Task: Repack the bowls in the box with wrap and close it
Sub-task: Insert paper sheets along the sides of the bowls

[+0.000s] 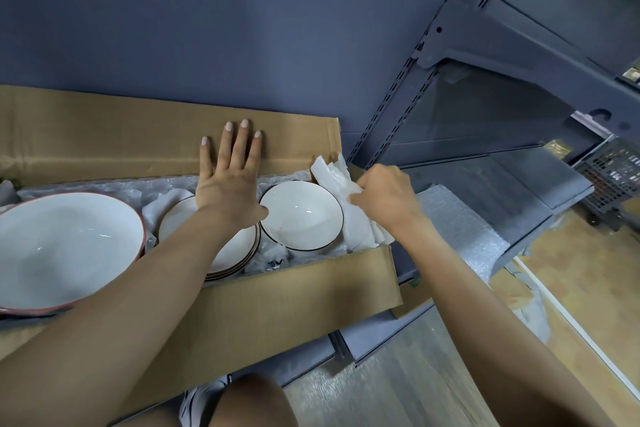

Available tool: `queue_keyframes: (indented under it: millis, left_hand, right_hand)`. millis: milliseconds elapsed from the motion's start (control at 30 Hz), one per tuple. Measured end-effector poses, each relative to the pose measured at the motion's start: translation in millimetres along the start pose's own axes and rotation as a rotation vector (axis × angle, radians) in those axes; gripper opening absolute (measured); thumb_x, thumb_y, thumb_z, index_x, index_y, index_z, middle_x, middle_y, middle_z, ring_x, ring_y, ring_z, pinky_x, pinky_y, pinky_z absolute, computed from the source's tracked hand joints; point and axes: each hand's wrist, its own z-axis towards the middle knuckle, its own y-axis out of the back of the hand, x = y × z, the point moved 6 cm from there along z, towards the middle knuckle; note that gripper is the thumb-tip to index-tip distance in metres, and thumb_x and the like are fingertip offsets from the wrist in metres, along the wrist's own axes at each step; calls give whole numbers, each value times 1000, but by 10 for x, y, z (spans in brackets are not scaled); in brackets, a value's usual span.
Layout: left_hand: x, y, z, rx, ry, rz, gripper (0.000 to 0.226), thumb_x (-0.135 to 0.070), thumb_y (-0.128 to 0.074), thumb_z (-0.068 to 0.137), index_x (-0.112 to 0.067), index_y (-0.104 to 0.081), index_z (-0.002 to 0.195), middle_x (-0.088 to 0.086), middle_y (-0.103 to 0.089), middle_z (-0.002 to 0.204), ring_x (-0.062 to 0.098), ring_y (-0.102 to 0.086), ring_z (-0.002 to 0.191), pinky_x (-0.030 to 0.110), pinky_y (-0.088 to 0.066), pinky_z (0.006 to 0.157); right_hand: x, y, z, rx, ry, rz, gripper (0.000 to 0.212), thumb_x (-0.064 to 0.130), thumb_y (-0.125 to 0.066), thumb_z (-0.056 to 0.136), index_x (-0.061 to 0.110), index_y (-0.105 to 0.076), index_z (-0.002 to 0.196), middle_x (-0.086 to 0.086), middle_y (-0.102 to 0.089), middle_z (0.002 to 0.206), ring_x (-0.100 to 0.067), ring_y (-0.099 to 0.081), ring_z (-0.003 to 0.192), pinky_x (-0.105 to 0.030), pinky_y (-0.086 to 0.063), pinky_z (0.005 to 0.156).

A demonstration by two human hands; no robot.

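- The left hand [227, 180] lies flat, fingers straight, against the far flap [138, 135] of the box [277, 291] — likely pinning it back so the opening stays clear.
- The right hand [384, 198] pinches white wrap [334, 177] at the box's right end, beside a black-rimmed bowl [300, 215] — seemingly padding that gap.
- More bowls sit inside: a stack [228, 253] and a large red-rimmed one [62, 246].

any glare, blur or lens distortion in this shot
Head view: small glare spots on the red-rimmed bowl and the black-rimmed bowl; wide-angle bending makes the shelf uprights lean; the forearms loom large at the bottom edge; mild softness on the right hand gripping the white wrap, while the left hand lying flat on the box flap looks sharp.
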Motion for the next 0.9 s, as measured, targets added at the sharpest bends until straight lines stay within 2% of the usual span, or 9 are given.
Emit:
queue_keyframes:
  millis: [100,200,367,467,600,667,733,800,900]
  left_hand:
    - [7,-2,-6,-9,-1,3,120,-54,-64,74,-14,25,146,7,31,153,25,27,142,49,17,111]
    - [19,4,-13,-26,-8,10,120,-58,-61,75,-15,25,145,6,31,153,24,27,141,48,18,111]
    - [5,14,-33,-62,-17,-15,116,-61,-58,77,-15,22,147,6,28,154,24,26,142,48,17,111]
    - [-4,13,-29,-66,-12,-15,115,-63,-56,78,-15,22,147,5,28,154,24,26,142,49,16,112]
    - [-8,0,-23,-77,-8,-6,115,-64,-55,77,-15,22,147,6,28,154,25,26,142,50,16,112]
    - [-8,0,-22,-80,-7,-3,115,-65,-55,77,-14,22,147,7,28,154,25,26,142,50,16,112]
    - [-9,1,-19,-81,-9,9,115,-65,-54,78,-14,22,146,7,29,154,25,26,142,51,15,112]
    - [-9,-3,-17,-84,-10,10,115,-65,-54,78,-14,22,146,7,29,154,26,26,142,51,15,112]
    - [-9,-8,-17,-87,-10,2,115,-65,-55,77,-14,22,147,7,28,154,26,25,142,51,15,112]
  right_hand:
    - [53,-93,-38,-7,20,-6,36,9,-64,77,13,-37,54,0,-32,55,-22,-35,58,-26,-20,43]
    - [72,-71,-82,-67,57,100,10,19,-69,79,11,-64,79,-1,-54,64,-22,-50,63,-26,-32,51]
    - [20,10,-136,-191,76,68,12,8,-61,79,-2,-65,76,-18,-68,78,-34,-58,71,-34,-46,60]
    - [35,-88,-88,-123,62,-2,14,3,-61,80,-1,-63,66,-9,-53,57,-30,-45,57,-30,-38,49]
    - [157,-187,-51,-113,123,-101,50,-4,-54,81,21,-19,55,1,-17,56,-23,-29,62,-28,-18,45]
    - [147,-212,-43,-90,107,-78,48,-2,-54,82,20,-23,52,0,-21,54,-23,-32,63,-27,-20,45]
    - [70,-201,-24,-103,97,38,36,3,-55,82,17,-46,50,-5,-37,52,-20,-33,60,-21,-21,44]
    - [26,-117,-39,-189,151,128,19,14,-57,88,15,-73,77,-4,-60,67,-15,-43,63,-16,-26,49]
    - [-32,-45,-25,-258,179,205,27,25,-65,87,19,-70,113,0,-64,109,-17,-55,102,-18,-34,76]
